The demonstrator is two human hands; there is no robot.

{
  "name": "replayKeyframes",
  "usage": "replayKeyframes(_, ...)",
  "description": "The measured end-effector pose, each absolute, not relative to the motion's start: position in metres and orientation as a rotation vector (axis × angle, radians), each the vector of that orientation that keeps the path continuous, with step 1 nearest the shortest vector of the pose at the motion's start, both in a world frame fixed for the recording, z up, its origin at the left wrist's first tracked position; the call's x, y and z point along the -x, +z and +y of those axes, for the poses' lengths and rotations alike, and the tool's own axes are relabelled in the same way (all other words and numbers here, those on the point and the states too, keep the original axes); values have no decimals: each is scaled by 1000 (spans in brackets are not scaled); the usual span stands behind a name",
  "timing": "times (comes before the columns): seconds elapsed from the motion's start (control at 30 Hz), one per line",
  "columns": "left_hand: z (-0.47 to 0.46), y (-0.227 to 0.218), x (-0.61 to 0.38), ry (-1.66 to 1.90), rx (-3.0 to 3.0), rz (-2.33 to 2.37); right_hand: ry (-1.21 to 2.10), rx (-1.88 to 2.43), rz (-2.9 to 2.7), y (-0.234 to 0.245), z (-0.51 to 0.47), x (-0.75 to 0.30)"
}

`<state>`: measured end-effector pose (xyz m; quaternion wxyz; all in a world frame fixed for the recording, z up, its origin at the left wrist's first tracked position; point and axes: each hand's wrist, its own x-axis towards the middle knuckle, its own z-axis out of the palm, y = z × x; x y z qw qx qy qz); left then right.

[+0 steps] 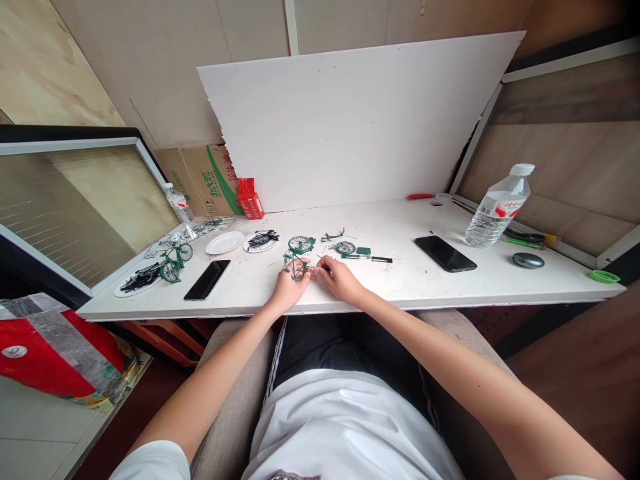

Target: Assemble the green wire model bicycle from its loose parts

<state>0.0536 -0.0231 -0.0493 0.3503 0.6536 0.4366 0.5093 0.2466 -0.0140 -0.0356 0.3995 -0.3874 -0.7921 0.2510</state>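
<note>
My left hand (289, 289) is closed around a green model bicycle frame (296, 265), which stands up out of the fingers near the table's front edge. Close beside it, my right hand (341, 280) pinches at the same spot; whatever sits between its fingertips is too small to make out. Just beyond the hands lie a green spoked wheel assembly (301, 244) and a loose wheel (345, 247). A small green handlebar-like part (333, 236) rests farther back. To the right are a green rectangular piece (364, 251) and a thin black rod (382, 259).
On the left, a finished-looking green model bicycle (176, 259) stands by plates of black parts (141, 281). Phones lie left (207, 280) and right (445, 253). A water bottle (498, 212) stands at right. A white board (350, 127) backs the white table (400, 287).
</note>
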Motion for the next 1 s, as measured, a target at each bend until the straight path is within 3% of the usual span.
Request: replayKeyframes(1.0, -19, -56, -53, 1321, -1678, 1085, 583, 791, -2008, -40, -14, -246)
